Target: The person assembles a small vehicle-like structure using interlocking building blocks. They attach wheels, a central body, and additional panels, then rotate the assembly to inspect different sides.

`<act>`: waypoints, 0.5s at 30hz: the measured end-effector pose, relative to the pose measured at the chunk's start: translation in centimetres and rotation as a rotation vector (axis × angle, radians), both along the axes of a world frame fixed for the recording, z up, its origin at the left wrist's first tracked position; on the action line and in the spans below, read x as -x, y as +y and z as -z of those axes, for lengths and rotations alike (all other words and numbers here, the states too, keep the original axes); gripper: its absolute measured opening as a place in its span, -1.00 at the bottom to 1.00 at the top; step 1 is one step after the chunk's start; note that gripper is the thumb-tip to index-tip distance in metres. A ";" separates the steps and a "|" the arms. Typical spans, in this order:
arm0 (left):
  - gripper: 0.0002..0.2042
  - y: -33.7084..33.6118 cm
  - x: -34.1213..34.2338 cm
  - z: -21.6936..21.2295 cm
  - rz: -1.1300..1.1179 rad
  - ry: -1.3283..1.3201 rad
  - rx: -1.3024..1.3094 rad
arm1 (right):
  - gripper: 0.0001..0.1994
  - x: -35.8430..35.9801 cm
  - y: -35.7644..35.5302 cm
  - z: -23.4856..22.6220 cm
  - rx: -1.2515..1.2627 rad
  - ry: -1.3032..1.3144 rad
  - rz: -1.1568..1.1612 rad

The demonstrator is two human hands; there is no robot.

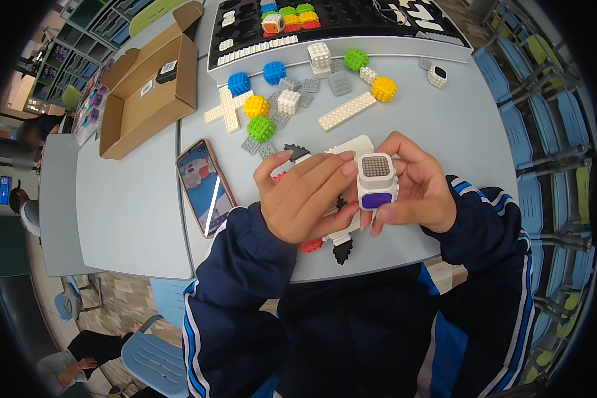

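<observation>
In front of my chest I hold a white block module point(377, 180) with a grey dotted square on top and a purple face below it. My right hand point(418, 189) grips it, thumb low and fingers behind. The fingertips and thumb of my left hand point(312, 196) close against its left side. Beneath my left hand lies a white flat build point(353, 147), largely covered, with a black toothed piece point(342, 252) at its near end and a red piece point(311, 245) beside that. Another dark toothed piece point(296, 151) pokes out beyond my fingers.
Farther on lie blue point(274, 73), yellow point(255, 106) and green point(261, 129) cube blocks, a white cross point(229, 109), a white strip point(347, 111) and grey plates. A parts tray point(259, 56) stands behind. Left are a phone point(205, 188) and an opened cardboard box point(129, 126).
</observation>
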State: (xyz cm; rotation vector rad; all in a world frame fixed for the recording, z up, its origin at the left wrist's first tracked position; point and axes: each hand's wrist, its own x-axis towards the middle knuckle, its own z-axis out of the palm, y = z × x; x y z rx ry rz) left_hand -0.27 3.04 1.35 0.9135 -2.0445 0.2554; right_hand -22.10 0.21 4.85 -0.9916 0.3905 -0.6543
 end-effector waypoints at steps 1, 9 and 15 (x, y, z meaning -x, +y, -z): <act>-0.46 0.1 0.0 -0.2 0.009 -0.004 -0.011 | -0.53 0.0 0.1 0.0 -0.026 0.002 -0.030; -0.47 0.5 0.3 -0.5 0.021 -0.012 -0.037 | -0.60 -0.5 0.5 0.1 -0.127 0.107 -0.082; -0.48 0.1 0.3 -0.6 0.078 -0.020 -0.007 | -0.69 -0.6 0.6 0.8 -0.088 0.094 -0.038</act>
